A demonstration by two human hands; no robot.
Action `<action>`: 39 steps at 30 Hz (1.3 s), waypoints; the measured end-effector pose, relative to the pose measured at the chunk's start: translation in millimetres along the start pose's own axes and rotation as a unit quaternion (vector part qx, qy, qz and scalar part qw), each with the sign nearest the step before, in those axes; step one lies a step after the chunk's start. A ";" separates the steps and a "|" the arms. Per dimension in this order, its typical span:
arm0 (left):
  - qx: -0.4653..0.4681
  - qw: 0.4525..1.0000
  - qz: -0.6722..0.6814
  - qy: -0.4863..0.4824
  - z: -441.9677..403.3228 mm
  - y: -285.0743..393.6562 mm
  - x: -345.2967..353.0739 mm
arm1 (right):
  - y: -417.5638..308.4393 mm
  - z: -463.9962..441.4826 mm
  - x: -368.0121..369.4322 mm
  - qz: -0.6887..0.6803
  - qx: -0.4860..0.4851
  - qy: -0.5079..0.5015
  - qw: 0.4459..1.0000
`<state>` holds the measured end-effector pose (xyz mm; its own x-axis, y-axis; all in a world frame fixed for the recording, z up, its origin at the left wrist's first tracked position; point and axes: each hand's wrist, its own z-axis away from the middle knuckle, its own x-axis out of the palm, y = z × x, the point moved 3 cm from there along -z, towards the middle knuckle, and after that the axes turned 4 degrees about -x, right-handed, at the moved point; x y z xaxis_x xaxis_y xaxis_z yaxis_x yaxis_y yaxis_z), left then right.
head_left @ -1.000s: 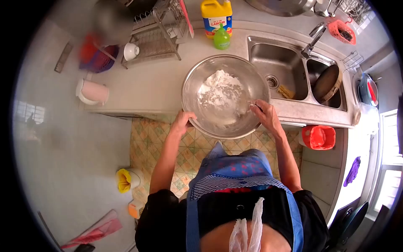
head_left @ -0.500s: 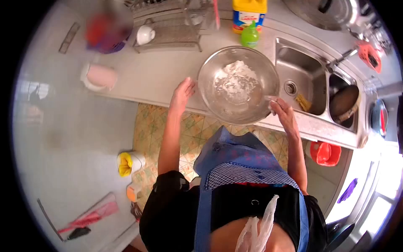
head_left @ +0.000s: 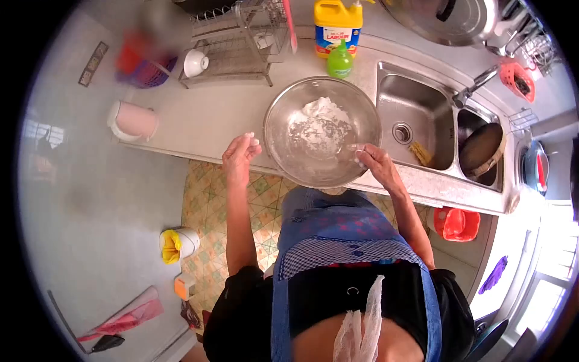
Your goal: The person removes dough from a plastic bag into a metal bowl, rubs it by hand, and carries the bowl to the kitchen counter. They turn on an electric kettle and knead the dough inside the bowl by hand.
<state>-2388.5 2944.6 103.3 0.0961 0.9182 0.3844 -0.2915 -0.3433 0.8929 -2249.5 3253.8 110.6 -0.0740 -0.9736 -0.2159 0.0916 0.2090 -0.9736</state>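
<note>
A wide steel bowl (head_left: 283, 160) stands at the counter's front edge with white powder (head_left: 321, 123) inside, partly clumped and partly spread over the bottom. My left hand (head_left: 241, 154) is off the bowl, left of its rim, with loosely bent fingers, white residue on the tips and nothing held. At the bowl's lower right side is my right hand (head_left: 375, 161), its fingers closed on something thin that is too small to make out. Whitish residue marks its fingertips too.
Behind the bowl stand a green bottle (head_left: 339, 61) and a yellow jug (head_left: 338, 27). To the right is a steel sink (head_left: 416, 102) with a pan (head_left: 480, 149). A dish rack (head_left: 226, 60), a white cup (head_left: 195, 63) and a pink container (head_left: 134, 120) are on the left.
My left hand has let go of the bowl's rim and moved left, its fingers now bent. My right hand stays at the bowl's right side. The view has shifted slightly.
</note>
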 end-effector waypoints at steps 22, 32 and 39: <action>0.154 0.929 -0.289 -0.174 30.0 -8.2 79.5 | 7.5 -9.9 37.5 0.079 -0.045 0.031 0.995; 0.017 0.997 -0.020 -0.079 45.9 -28.7 82.1 | 6.5 38.3 2.7 0.068 -0.029 0.071 0.995; 0.009 0.999 -0.031 -0.012 51.6 -42.6 53.4 | 19.7 43.0 -4.8 0.093 0.015 0.068 0.993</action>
<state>-2321.8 2998.1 97.9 0.1368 0.9324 0.3346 -0.2681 -0.2903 0.9186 -2204.6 3258.6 95.6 -0.1857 -0.8968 -0.4016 0.1463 0.3789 -0.9138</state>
